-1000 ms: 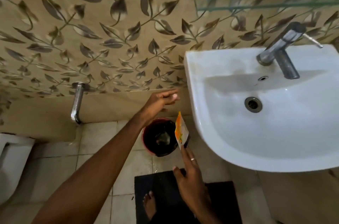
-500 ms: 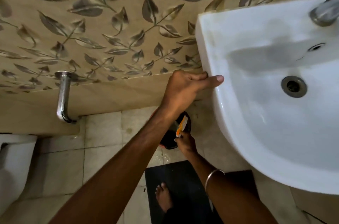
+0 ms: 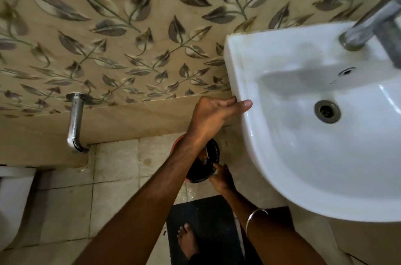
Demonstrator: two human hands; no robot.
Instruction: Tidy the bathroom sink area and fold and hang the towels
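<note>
Sink (image 3: pixel 282 156) basin looks bare, right of frame; below its left edge a bin (image 3: pixel 204 169) with a black liner sits on the floor. My left hand (image 3: pixel 213 113) braces on the sink rim, fingers curled under, thumb flat on top; my right hand (image 3: pixel 220 178) is at the bin's lip, fingers loose, its grip apart with nothing in it as far as I can see. Risk: leaning on that rim, a wet edge could let the hand slip, or the right hand could tip the bin.

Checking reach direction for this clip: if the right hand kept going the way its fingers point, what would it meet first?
Likely the bin with its dark liner: the right hand is at its rim, though depth is unclear.
</note>
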